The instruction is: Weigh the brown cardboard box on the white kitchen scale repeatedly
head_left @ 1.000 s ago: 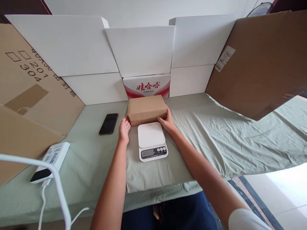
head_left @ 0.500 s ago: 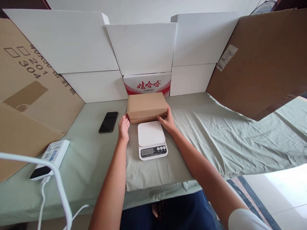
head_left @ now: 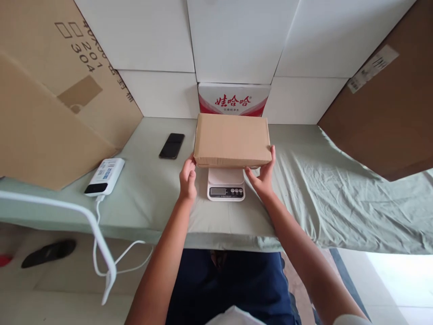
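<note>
A brown cardboard box (head_left: 232, 137) is held between my two hands, over the back part of a white digital kitchen scale (head_left: 226, 186). My left hand (head_left: 188, 179) grips its lower left corner. At the right end, my right hand (head_left: 263, 177) has its fingers along the side and the thumb at the lower front edge. The scale's display and buttons face me, while the box hides most of its platform. I cannot tell whether the box touches the scale.
A black phone (head_left: 172, 146) lies left of the box. Farther left is a white power bank (head_left: 104, 176) with a cable plugged in. White boxes (head_left: 155, 92) and a red-lettered carton (head_left: 234, 99) stand behind. Large cardboard panels (head_left: 40, 122) flank the cloth-covered table (head_left: 149, 189).
The box has come up and toward me from behind the scale and now covers most of its platform. Both hands moved with it. My view has tilted downward.
</note>
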Motion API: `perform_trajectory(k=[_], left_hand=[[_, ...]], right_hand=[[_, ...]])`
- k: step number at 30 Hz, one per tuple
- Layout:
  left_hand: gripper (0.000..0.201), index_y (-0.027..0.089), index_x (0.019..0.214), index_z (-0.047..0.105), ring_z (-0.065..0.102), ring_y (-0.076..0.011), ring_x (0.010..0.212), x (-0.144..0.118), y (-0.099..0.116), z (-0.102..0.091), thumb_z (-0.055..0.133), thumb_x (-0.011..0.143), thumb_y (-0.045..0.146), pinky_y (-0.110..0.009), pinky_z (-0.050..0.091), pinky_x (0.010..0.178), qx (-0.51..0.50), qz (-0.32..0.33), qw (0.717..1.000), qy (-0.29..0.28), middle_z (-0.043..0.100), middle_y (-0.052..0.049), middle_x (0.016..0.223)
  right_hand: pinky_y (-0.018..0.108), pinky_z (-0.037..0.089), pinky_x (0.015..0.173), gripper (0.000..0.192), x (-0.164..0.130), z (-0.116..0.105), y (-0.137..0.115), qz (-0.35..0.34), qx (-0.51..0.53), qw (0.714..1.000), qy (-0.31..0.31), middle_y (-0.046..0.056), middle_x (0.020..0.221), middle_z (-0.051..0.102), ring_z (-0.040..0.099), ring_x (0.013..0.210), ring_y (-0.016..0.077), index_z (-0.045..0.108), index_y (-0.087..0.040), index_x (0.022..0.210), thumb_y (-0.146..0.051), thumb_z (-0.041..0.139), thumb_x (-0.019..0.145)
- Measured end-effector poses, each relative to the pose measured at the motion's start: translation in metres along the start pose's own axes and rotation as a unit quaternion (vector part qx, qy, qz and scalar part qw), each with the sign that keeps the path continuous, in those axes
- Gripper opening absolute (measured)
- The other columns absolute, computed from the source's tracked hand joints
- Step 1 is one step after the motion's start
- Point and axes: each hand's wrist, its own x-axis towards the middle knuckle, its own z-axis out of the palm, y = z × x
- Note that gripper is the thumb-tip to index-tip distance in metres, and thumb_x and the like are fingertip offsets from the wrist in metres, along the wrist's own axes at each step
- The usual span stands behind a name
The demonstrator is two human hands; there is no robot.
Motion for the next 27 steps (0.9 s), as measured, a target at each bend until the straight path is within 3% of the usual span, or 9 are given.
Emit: perform_trajectory(k=[7,14,27], left_hand=[[0.076,0.019,0.136,0.063,0.053,-0.0349,0.137,-0.032,0.008,-0.011,0.053,0.085,0.074,-0.048,0.040,0.115,0.013,-0.067,0.998,0.018,0.063,-0.017,0.140],[0.077,0.021,0.139,0.061,0.053,-0.0330,0.138,-0.031,0.008,-0.012,0.052,0.085,0.074,-0.046,0.041,0.114,0.018,-0.074,0.997,0.030,0.061,-0.016,0.143],[0.075,0.022,0.137,0.062,0.055,-0.0333,0.136,-0.031,0.005,-0.013,0.052,0.084,0.075,-0.048,0.043,0.112,0.019,-0.084,0.995,0.045,0.063,-0.017,0.141]], right_hand=[[0.061,0.019,0.128,0.100,-0.024,-0.007,-0.013,0.019,-0.024,0.999,-0.017,0.010,0.165,0.022,0.022,0.156,0.0343,0.010,-0.033,0.160,-0.057,0.070,0.084],[0.061,0.027,0.124,0.096,-0.018,-0.005,-0.018,0.021,-0.034,0.999,-0.034,0.012,0.164,0.023,0.020,0.156,0.0365,0.010,-0.030,0.160,-0.063,0.062,0.087],[0.059,0.037,0.117,0.083,-0.020,-0.008,-0.016,0.007,-0.041,0.999,-0.030,0.013,0.159,0.030,0.032,0.149,0.0349,0.016,-0.030,0.159,-0.061,0.054,0.092]])
